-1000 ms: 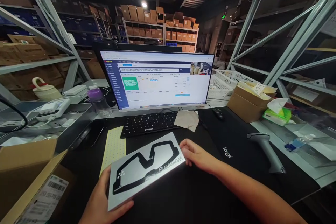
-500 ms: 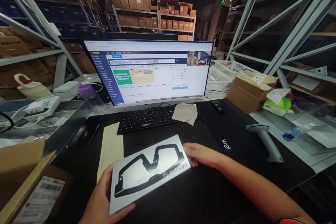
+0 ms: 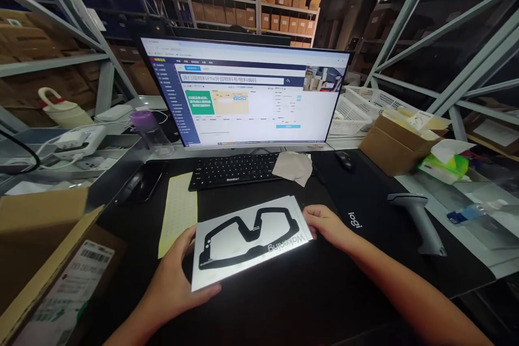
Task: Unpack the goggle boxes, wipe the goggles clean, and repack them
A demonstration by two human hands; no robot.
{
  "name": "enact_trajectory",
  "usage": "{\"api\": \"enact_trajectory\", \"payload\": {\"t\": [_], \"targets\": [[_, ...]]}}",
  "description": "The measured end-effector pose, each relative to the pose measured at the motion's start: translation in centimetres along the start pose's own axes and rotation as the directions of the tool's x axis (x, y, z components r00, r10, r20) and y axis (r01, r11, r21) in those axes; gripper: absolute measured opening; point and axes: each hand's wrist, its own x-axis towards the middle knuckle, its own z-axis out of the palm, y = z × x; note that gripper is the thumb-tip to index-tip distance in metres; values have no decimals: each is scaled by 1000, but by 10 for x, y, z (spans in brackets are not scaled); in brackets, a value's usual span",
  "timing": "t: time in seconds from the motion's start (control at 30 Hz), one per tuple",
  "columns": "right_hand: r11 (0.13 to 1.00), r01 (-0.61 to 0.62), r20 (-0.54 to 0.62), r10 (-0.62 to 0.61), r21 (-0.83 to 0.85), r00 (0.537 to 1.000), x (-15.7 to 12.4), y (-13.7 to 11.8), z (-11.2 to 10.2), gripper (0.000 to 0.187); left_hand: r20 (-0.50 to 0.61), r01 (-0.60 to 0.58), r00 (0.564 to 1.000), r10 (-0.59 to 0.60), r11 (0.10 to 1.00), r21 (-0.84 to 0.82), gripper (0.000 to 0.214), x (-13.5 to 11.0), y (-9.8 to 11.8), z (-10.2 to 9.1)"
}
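Observation:
A flat silver-white box [image 3: 251, 240] printed with a black outline of glasses and the word "Wakening" is held between both hands just above the black desk [image 3: 284, 303]. My left hand [image 3: 174, 281] grips its near-left corner, thumb on top. My right hand [image 3: 326, 224] clasps its right short end with curled fingers. The box lies tilted, its left end nearer me. A black keyboard [image 3: 235, 170] and a lit monitor [image 3: 243, 92] stand right behind it.
A yellow label sheet [image 3: 178, 211] lies left of the box. A grey barcode scanner [image 3: 421, 216], black mouse pad [image 3: 357, 194] and mouse [image 3: 344, 159] are to the right. Cardboard boxes sit at left [image 3: 36, 227] and right [image 3: 395, 146]. A purple-lidded bottle [image 3: 148, 132] stands beside the monitor.
The box has been carried a little away from me and to the right, both hands still on it. The camera view has dipped and shifted slightly.

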Motion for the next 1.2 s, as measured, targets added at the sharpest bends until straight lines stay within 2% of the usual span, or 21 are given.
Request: {"api": "enact_trajectory", "payload": {"t": [0.17,0.47,0.6,0.77,0.9,1.2], "targets": [[1000,-14,-18,14,-13,1000,-14,-1,-14,50,67,-21,997,24,999,-43,99,1,11,-1],[999,-21,-99,17,-40,995,-29,3,-37,51,87,-29,996,28,1000,1,104,3,26,0],[992,-61,-133,46,-110,990,-39,14,-53,51,121,-11,993,16,999,-47,106,6,32,-1],[980,-42,-208,1,-196,978,-44,17,-71,50,103,-12,994,23,994,-105,104,10,37,-3],[979,-30,-220,-16,-204,975,-39,15,-74,49,78,0,997,8,995,-100,105,8,34,-10],[992,-31,-221,3,-122,975,-31,26,-67,45,63,88,995,-74,960,-265,99,0,22,-30]]}}
